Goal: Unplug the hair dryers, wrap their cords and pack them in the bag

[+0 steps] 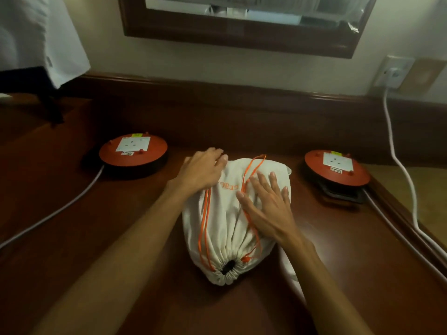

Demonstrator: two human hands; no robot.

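We have one view only, a wide-angle camera on the person's head. It looks forward and steeply down onto the desk (121,226) from close above, facing the wall, whose mirror (242,32) edges the top. Both forearms enter from the bottom.

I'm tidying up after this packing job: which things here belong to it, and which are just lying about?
Job:
- white cloth drawstring bag, orange cord, mouth cinched
- left hand and right hand, flat on it
- two round red extension reels, sockets empty

Lying about:
- dark wood-framed mirror
- white wall plug
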